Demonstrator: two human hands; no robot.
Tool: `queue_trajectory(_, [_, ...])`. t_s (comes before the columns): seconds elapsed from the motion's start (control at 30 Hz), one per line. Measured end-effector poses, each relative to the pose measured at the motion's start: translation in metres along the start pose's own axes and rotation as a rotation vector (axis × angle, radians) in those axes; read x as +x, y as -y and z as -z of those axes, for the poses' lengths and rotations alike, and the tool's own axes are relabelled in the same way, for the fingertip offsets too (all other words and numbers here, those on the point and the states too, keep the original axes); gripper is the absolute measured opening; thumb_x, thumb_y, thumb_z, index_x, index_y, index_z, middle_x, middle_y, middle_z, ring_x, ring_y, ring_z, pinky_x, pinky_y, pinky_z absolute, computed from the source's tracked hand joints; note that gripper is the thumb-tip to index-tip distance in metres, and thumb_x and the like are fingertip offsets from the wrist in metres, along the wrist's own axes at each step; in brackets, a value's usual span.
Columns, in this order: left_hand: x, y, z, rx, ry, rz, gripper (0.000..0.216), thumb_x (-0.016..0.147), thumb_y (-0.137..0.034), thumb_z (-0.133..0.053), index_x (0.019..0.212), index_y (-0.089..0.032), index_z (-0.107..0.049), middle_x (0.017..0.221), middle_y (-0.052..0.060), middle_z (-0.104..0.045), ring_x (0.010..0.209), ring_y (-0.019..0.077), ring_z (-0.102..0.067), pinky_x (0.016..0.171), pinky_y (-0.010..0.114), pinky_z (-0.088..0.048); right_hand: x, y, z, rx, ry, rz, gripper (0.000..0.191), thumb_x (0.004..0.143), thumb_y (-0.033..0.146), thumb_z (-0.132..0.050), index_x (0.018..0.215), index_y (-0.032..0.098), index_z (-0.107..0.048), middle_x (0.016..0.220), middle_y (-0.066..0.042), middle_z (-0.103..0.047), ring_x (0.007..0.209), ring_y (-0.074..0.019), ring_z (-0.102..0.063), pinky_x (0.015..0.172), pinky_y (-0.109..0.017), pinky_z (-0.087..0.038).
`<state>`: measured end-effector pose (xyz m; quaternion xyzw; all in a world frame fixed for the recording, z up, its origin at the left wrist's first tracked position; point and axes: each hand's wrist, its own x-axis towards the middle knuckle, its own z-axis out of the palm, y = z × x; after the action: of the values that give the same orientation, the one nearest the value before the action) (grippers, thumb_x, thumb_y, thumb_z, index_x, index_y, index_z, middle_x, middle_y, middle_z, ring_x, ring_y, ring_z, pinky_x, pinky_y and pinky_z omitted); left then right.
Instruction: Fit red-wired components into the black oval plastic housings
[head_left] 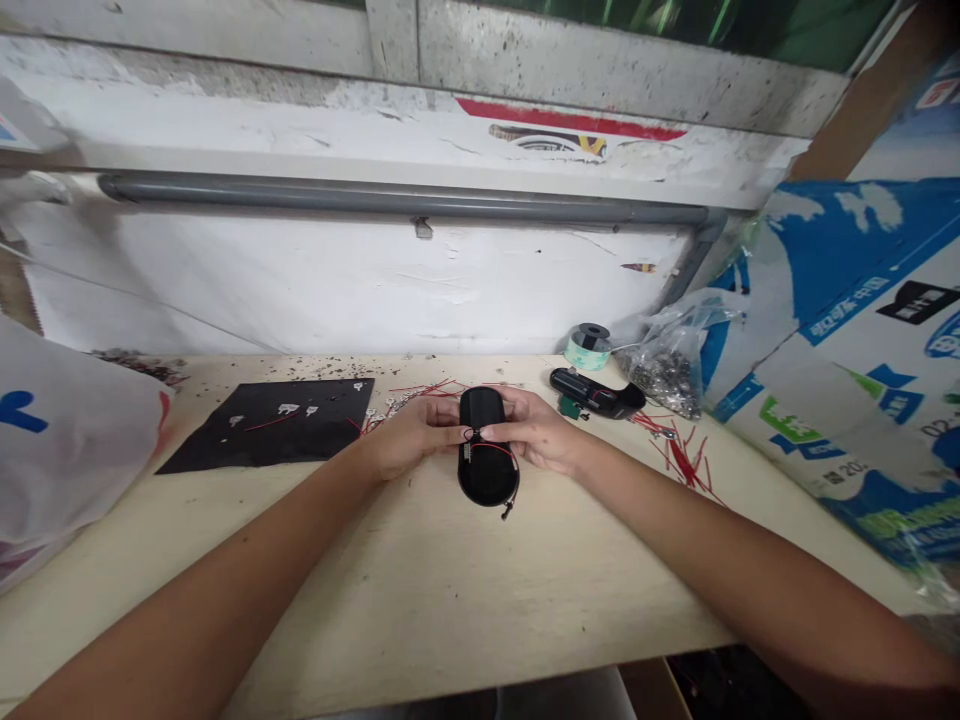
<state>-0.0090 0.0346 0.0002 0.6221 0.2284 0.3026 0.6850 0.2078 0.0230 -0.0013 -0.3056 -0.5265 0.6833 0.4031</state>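
Grasping a black oblong case, the left hand and right hand steady it on the bench. Their fingertips rest beside its looped red wire.

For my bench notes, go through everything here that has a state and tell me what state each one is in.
left hand, gripping the case's left side
right hand, gripping the case's right side
black oval case, lying on the bench, held
red wire, looped around the case
clear plastic bag, slumped, holding small metal parts
tape roll, lying flat
black mat, flat, small metal pieces on it
loose red wires, scattered on the bench
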Motion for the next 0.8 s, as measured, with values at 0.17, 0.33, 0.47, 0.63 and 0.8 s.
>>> queue_trajectory(0.17, [0.0001,0.0013,0.0015,0.029,0.018,-0.015,0.031,0.083,-0.027,-0.078,0.111,-0.017,-0.075,0.102,0.009,-0.076,0.09,0.0185,-0.07,0.086,0.031,-0.05,0.0005,-0.0005,0.0012,-0.018,0.025,0.002,0.055,0.066,0.022,-0.089,0.116,0.02,-0.067,0.102,-0.005,-0.071,0.085,-0.0168,-0.07,0.071,-0.027,-0.061])
queue_trajectory(0.33, [0.0001,0.0022,0.0018,0.041,0.017,-0.029,0.031,0.083,-0.028,-0.078,0.111,-0.016,-0.075,0.101,0.01,-0.075,0.089,0.0182,-0.069,0.085,0.031,-0.05,-0.0001,0.001,0.0008,-0.025,0.008,-0.018,0.054,0.066,0.022,-0.089,0.115,0.019,-0.067,0.099,-0.004,-0.07,0.08,-0.0163,-0.07,0.061,-0.023,-0.059])
queue_trajectory(0.47, [0.0003,0.0014,0.0004,0.05,0.03,-0.029,0.03,0.082,-0.029,-0.079,0.109,-0.016,-0.075,0.102,0.01,-0.075,0.09,0.0189,-0.069,0.085,0.031,-0.05,0.0,0.0012,0.0006,-0.031,0.01,-0.024,0.056,0.065,0.022,-0.09,0.116,0.019,-0.067,0.099,-0.005,-0.071,0.079,-0.0163,-0.07,0.06,-0.023,-0.059])
queue_trajectory(0.63, [0.001,0.0021,0.001,0.056,0.041,-0.037,0.03,0.083,-0.029,-0.078,0.11,-0.016,-0.074,0.102,0.01,-0.074,0.09,0.0192,-0.068,0.086,0.032,-0.05,0.0008,0.0001,0.0017,-0.032,0.019,-0.009,0.056,0.066,0.022,-0.09,0.117,0.02,-0.067,0.103,-0.005,-0.071,0.084,-0.0164,-0.07,0.072,-0.028,-0.06])
queue_trajectory(0.8, [0.0023,0.005,0.0024,0.056,0.044,-0.046,0.031,0.082,-0.028,-0.078,0.11,-0.016,-0.074,0.101,0.01,-0.075,0.09,0.0198,-0.068,0.087,0.034,-0.05,0.0007,0.0002,0.0019,-0.051,0.015,-0.022,0.056,0.065,0.023,-0.09,0.115,0.019,-0.067,0.102,-0.005,-0.071,0.084,-0.0174,-0.07,0.071,-0.029,-0.06])
